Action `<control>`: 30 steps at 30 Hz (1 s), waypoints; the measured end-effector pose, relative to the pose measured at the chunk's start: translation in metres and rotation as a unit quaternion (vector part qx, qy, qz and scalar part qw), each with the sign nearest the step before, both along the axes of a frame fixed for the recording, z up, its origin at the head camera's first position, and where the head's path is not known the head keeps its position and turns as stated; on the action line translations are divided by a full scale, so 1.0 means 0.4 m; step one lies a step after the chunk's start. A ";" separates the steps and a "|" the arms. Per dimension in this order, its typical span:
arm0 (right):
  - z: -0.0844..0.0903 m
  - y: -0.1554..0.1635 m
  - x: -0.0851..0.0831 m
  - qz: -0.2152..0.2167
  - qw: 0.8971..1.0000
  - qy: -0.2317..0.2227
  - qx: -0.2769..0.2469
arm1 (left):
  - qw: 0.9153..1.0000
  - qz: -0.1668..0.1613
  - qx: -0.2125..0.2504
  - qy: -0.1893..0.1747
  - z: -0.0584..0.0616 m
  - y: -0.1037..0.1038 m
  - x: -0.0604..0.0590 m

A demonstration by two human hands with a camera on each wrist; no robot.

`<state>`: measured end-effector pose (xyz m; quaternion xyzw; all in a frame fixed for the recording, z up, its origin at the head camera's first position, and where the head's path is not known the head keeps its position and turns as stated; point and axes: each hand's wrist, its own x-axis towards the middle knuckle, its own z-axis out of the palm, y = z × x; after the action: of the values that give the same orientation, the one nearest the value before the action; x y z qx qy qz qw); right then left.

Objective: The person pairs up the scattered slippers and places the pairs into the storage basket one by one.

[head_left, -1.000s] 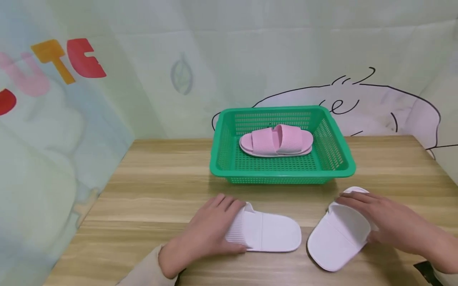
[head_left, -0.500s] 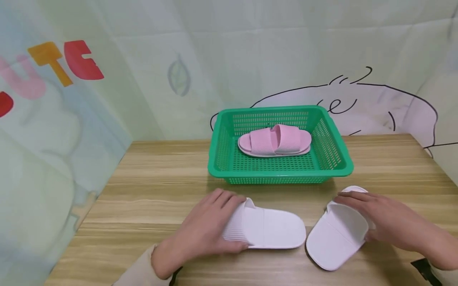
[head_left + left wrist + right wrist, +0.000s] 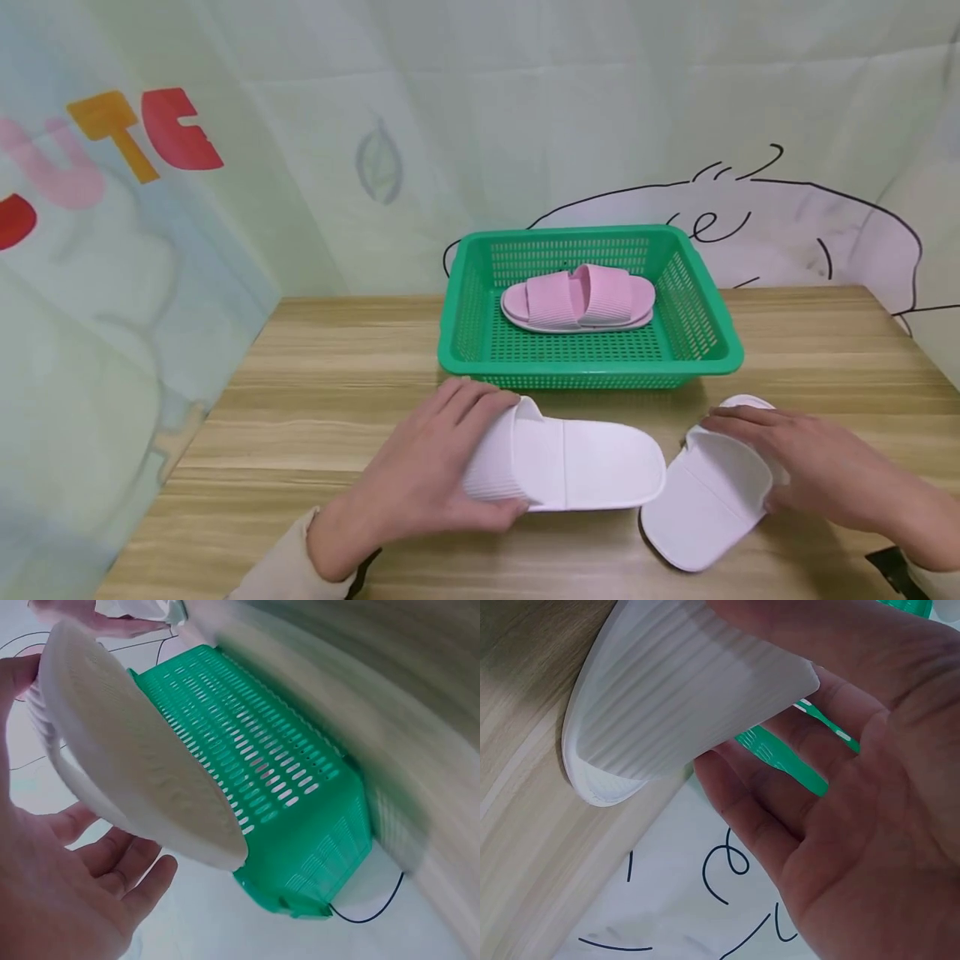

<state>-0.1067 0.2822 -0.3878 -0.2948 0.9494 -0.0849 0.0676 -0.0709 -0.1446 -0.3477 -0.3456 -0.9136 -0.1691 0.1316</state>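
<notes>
L hand (image 3: 420,483) gripping left white slipper (image 3: 577,467) by strap, R hand (image 3: 817,475) clasping right white slipper (image 3: 705,500); lifting w/ soles level, clearing green basket (image 3: 705,333) rim.

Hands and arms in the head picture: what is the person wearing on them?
Both are bare: no gloves, rings or watch show. The left hand comes out of a light beige sleeve with something dark at the cuff. By the right hand, a sliver of beige sleeve and a dark strap show.
</notes>
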 end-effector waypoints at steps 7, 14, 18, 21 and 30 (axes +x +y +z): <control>-0.001 0.005 0.000 -0.004 1.000 0.001 0.001 | 0.999 -0.009 0.025 0.020 0.019 -0.009 -0.008; -0.017 0.018 0.011 0.023 0.998 0.055 -0.019 | 0.998 -0.002 0.042 0.041 0.030 -0.020 -0.014; -0.028 0.020 0.016 0.046 0.994 0.089 -0.032 | 0.998 -0.003 0.046 0.050 0.030 -0.020 -0.016; -0.030 0.021 0.016 0.050 0.993 0.099 -0.039 | 0.997 -0.003 0.047 0.053 0.030 -0.020 -0.016; -0.017 0.026 0.008 0.036 0.998 0.044 -0.032 | 0.998 0.003 0.050 0.049 0.040 -0.026 -0.017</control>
<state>-0.1033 0.2925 -0.3946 -0.3344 0.9370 -0.0997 0.0189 -0.0778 -0.1549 -0.3318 -0.3440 -0.8975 -0.1968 0.1935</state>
